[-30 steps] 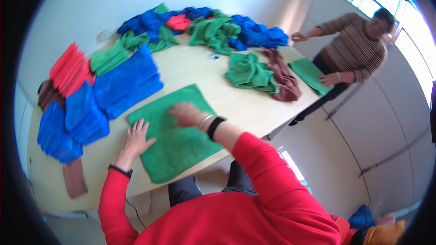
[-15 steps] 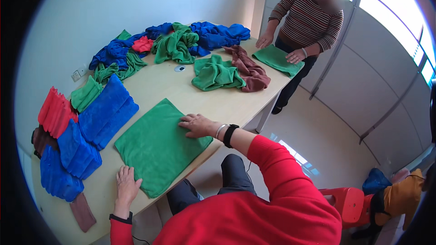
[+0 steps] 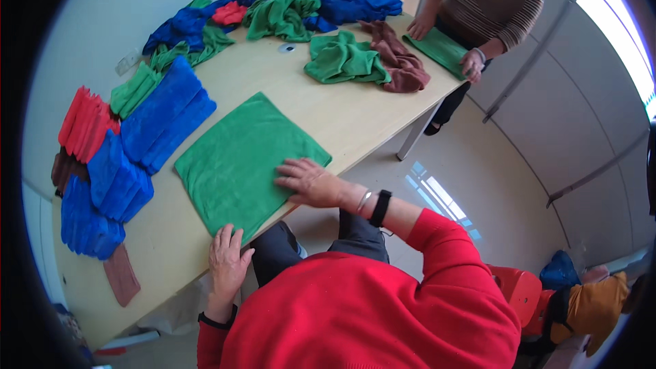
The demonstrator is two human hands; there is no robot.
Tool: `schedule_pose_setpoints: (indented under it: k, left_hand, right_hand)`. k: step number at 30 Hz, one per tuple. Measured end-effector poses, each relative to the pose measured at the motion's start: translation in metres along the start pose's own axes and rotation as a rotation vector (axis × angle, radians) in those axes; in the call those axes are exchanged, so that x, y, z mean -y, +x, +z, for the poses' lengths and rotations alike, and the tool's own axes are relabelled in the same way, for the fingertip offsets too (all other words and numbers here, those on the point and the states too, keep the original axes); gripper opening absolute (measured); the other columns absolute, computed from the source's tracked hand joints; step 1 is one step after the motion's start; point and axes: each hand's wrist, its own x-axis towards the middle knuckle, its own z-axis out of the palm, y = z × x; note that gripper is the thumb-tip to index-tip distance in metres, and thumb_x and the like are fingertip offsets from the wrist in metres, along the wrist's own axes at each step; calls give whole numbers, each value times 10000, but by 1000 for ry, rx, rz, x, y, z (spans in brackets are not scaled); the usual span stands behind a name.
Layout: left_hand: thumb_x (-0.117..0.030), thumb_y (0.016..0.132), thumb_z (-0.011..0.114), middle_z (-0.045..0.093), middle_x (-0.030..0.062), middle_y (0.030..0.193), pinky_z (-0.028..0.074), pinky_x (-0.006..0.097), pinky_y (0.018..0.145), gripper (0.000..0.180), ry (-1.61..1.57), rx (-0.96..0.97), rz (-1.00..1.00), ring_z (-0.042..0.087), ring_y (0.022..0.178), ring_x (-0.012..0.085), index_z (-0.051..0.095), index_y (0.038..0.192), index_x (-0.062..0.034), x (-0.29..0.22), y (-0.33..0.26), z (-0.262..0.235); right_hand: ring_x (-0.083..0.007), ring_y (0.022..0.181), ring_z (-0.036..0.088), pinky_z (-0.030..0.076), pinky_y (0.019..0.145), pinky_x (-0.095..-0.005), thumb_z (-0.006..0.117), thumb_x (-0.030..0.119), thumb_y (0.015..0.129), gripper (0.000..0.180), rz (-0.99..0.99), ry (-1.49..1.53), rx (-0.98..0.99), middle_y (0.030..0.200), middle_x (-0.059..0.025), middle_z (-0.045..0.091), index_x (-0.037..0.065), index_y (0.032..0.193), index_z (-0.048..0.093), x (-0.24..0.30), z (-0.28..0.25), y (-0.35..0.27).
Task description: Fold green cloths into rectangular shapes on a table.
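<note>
A square green towel (image 3: 239, 154) lies spread flat on the table in front of me, one corner at the table's near edge. My right hand (image 3: 311, 182) rests on its near right part, palm down with the fingers stretched out. At the near corner, my left hand (image 3: 229, 262) touches the cloth with its fingertips, fingers apart. Neither hand grips anything.
Stacked folded towels, blue (image 3: 167, 116), red (image 3: 85, 123) and green (image 3: 137, 89), stand at the left beside a brown one (image 3: 121, 275). Crumpled towels (image 3: 280, 14) heap along the back. Opposite, a person in stripes (image 3: 488, 0) handles a green towel (image 3: 439, 51).
My left hand has moved right, from beside the green towel to its near corner. My right hand has slid toward the near edge. The view has shifted, and the person opposite has moved a hand.
</note>
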Motion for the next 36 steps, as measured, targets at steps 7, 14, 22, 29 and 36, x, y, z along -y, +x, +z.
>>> schedule_pose_setpoints:
  k: [7, 14, 22, 29, 36]
  left_hand:
    - [-53, 667, 728, 562, 124, 1055, 445, 404, 833, 391, -37, -132, 58, 539, 971, 321, 586, 1030, -23, 26, -1, 1]
    - [-74, 681, 722, 554, 109, 943, 440, 389, 812, 298, 23, -164, 115, 544, 899, 284, 572, 935, -28, 29, 3, 0]
    - [-38, 709, 660, 572, 112, 953, 447, 371, 816, 249, 106, -200, 103, 556, 909, 289, 577, 944, -22, 33, 9, 6]
    - [-39, 736, 604, 536, 94, 894, 437, 367, 810, 193, 36, -273, 33, 535, 875, 259, 548, 920, -42, 28, 8, 8]
    - [-50, 708, 630, 551, 81, 905, 437, 368, 779, 220, 188, -275, 29, 540, 863, 244, 562, 918, -45, 27, 16, 19]
  right_hand:
    - [-324, 1177, 480, 376, 1008, -419, 634, 108, 782, 397, 386, -168, -50, 1224, -126, 548, 80, 1171, 563, -51, -66, -75]
    - [-320, 1125, 514, 401, 985, -404, 613, 75, 780, 352, 264, -90, -89, 1167, -132, 572, 49, 1129, 577, -15, -57, -41]
    - [-310, 1046, 546, 439, 930, -414, 533, -25, 753, 323, 71, -309, -2, 1099, -131, 582, 16, 1070, 574, -34, -58, -25]
    - [-310, 990, 565, 467, 874, -401, 559, -16, 733, 287, 118, -206, -21, 1051, -120, 589, 26, 1016, 582, -40, -45, -17]
    - [-313, 988, 565, 471, 856, -388, 577, -14, 718, 242, 247, -70, -69, 1032, -117, 591, 37, 955, 593, -48, -43, -14]
